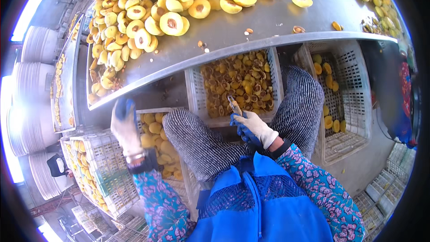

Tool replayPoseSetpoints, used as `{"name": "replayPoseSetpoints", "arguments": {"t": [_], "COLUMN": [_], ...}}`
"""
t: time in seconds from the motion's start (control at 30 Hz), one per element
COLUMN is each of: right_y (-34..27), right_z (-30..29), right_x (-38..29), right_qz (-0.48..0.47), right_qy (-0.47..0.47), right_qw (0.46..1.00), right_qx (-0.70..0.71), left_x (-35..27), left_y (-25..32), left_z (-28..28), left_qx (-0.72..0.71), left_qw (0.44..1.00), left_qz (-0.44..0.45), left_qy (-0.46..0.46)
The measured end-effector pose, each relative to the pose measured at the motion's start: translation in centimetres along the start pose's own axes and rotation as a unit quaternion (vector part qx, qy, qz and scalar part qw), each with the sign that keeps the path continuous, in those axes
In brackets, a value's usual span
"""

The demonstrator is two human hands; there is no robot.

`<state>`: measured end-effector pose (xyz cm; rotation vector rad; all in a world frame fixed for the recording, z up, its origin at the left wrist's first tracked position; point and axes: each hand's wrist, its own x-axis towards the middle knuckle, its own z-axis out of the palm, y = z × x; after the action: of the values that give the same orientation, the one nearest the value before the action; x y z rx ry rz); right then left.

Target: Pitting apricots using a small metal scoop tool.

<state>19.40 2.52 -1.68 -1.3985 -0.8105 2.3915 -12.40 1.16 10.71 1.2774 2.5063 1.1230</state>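
My right hand point(253, 127), in a white and blue work glove, is closed around the wooden handle of a small pitting tool point(235, 105) with a looped metal tip. The tip points over a white plastic crate point(196, 89) of fruit scraps and pits between my knees. My left hand point(126, 121), gloved alike and blurred, is raised near the metal table's front edge at the left; whether it holds anything is hidden. Halved yellow stone fruit point(172, 23), some with pits, lie heaped on the metal table point(215, 37).
Yellow fruit fills a crate point(158, 110) beside my left knee and another crate point(114, 174) farther left. At the right stands a crate point(361, 107) with several fruit halves. A person in blue and red point(405, 101) is at the far right.
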Motion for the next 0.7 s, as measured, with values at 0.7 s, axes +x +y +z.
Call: {"name": "replayPoseSetpoints", "arguments": {"t": [0.7], "right_y": [-1.5], "right_z": [-0.7], "right_x": [-1.8], "right_qz": [-0.040], "right_qy": [0.024], "right_qw": [0.994], "right_qx": [0.100], "left_x": [10.4], "left_y": [9.9], "left_z": [11.6], "left_qx": [0.210], "left_qw": [0.941], "left_qz": [0.131], "left_qy": [-0.230]}}
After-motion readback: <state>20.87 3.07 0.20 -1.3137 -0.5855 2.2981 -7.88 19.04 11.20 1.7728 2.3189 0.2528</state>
